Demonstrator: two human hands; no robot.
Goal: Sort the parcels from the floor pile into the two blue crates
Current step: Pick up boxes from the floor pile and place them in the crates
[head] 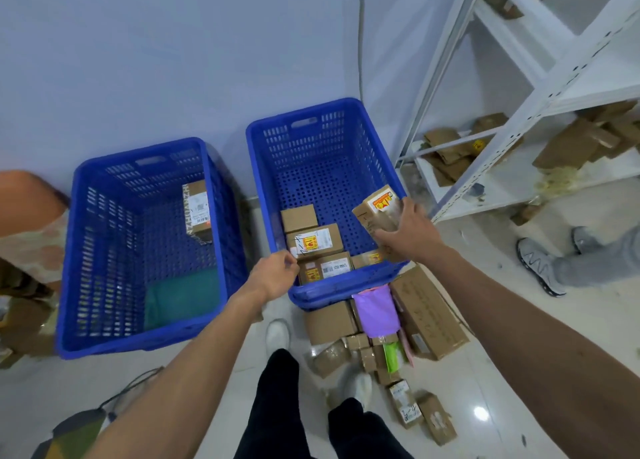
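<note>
Dark-trousered legs are seen lowest, the floor pile just beside them against the right crate. A labelled box is gripped by the right hand above that crate's near right corner; released there, it could be tipped off the rim onto the pile. The left hand is curled at the near left corner; whether anything is held cannot be told. Label text is blurred.

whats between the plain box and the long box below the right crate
A purple mailer bag lies between the plain box and long box; head view.
</note>
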